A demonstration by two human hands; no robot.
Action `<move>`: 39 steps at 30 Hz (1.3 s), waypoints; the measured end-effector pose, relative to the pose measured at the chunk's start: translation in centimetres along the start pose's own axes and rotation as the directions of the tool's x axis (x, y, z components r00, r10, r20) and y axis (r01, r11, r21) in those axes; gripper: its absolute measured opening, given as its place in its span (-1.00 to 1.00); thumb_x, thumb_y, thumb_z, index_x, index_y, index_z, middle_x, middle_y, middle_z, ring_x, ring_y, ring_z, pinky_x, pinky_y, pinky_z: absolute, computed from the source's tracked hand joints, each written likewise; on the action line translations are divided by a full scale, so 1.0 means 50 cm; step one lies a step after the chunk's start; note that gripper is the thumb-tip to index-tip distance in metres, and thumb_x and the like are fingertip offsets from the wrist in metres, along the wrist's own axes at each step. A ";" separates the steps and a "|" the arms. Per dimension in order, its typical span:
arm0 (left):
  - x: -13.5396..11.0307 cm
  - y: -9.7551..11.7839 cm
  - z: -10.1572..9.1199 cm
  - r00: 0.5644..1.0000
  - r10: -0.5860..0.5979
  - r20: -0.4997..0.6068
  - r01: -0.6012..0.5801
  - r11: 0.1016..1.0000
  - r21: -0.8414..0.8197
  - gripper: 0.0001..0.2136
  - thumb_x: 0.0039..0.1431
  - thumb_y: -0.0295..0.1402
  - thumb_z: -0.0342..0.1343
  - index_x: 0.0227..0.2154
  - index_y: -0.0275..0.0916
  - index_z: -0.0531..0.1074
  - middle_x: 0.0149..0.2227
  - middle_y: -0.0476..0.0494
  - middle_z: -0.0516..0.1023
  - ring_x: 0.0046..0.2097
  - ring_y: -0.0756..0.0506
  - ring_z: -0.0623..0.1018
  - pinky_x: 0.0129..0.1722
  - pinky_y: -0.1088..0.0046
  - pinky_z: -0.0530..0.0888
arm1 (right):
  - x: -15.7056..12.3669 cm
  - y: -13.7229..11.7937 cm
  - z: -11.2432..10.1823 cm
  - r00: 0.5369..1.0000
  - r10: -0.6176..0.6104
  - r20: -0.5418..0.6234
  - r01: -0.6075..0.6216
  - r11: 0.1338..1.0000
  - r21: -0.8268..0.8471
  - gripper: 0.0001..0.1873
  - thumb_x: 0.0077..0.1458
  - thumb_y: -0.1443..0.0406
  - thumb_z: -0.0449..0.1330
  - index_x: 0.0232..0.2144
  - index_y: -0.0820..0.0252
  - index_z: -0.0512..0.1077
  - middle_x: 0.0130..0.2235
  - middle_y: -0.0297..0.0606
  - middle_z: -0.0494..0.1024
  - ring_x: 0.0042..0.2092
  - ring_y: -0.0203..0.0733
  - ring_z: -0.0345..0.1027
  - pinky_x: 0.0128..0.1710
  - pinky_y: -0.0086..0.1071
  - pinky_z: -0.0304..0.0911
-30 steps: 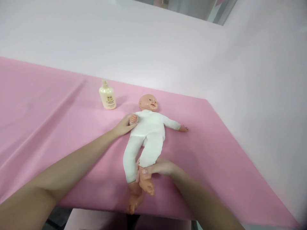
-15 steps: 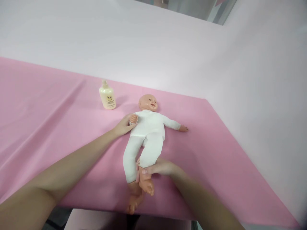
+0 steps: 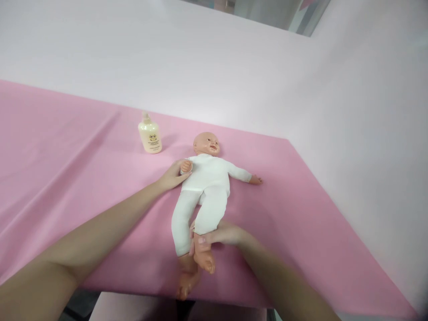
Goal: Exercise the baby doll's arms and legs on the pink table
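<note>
A baby doll [image 3: 209,174] in a white top and white trousers lies on its back, its head away from me and turned to the right. My left hand [image 3: 174,175] is closed round the doll's arm on the left, near its wrist, with the doll's small fist showing above my thumb. Lower down, my right hand [image 3: 219,235] grips the doll's right-side leg at the ankle, thumb on top and fingers behind it. That leg is bent inward across the other. The doll's other foot [image 3: 187,283] lies at the table's near edge.
A pale yellow pump bottle [image 3: 151,137] with a dark printed label stands left of the doll's head. Pink cloth [image 3: 287,232] with folds on the left covers the table. A white wall [image 3: 214,76] rises behind and to the right. Below the near edge is a pale surface [image 3: 133,307].
</note>
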State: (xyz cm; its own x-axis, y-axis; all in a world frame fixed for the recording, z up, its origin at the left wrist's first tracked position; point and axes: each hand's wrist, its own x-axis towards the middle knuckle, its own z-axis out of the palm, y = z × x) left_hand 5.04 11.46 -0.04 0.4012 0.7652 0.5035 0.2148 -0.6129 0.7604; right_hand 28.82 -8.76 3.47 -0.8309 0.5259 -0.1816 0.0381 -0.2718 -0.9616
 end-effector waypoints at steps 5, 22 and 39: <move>-0.001 -0.004 0.000 1.000 -0.008 0.008 0.008 1.000 0.002 -0.41 0.34 0.37 0.28 -0.11 -0.13 0.60 -0.06 -0.31 0.77 0.02 -0.34 0.71 0.20 0.01 0.68 | 0.004 0.009 0.000 1.000 -0.023 -0.001 0.023 0.998 0.066 -0.43 0.23 -0.14 0.55 -0.12 0.24 0.64 -0.15 -0.11 0.77 -0.04 -0.03 0.67 0.19 -0.14 0.53; 0.001 0.001 -0.002 1.000 0.006 0.013 -0.006 1.000 -0.008 -0.44 0.35 0.33 0.29 -0.10 -0.12 0.60 -0.07 -0.29 0.78 0.01 -0.34 0.71 0.19 -0.01 0.68 | 0.008 0.011 0.002 0.999 -0.039 -0.017 0.041 0.994 0.103 -0.35 0.13 -0.17 0.61 -0.13 0.23 0.58 -0.16 -0.10 0.75 -0.09 -0.02 0.62 0.12 -0.15 0.47; 0.002 -0.004 -0.001 0.999 0.030 0.019 -0.030 0.999 0.011 -0.45 0.38 0.32 0.27 -0.11 -0.13 0.59 -0.08 -0.28 0.77 -0.01 -0.32 0.71 0.16 0.03 0.67 | 0.006 0.012 0.006 0.997 -0.041 -0.063 0.047 0.994 0.095 -0.38 0.11 -0.15 0.64 -0.17 0.24 0.65 -0.18 -0.16 0.78 -0.12 -0.07 0.64 0.08 -0.18 0.48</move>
State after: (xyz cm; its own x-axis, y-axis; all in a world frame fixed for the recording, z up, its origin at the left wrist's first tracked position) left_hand 4.99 11.67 -0.15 0.4245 0.7425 0.5182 0.2123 -0.6380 0.7402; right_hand 28.45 -8.99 2.90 -0.7951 0.5864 -0.1547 -0.0536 -0.3221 -0.9452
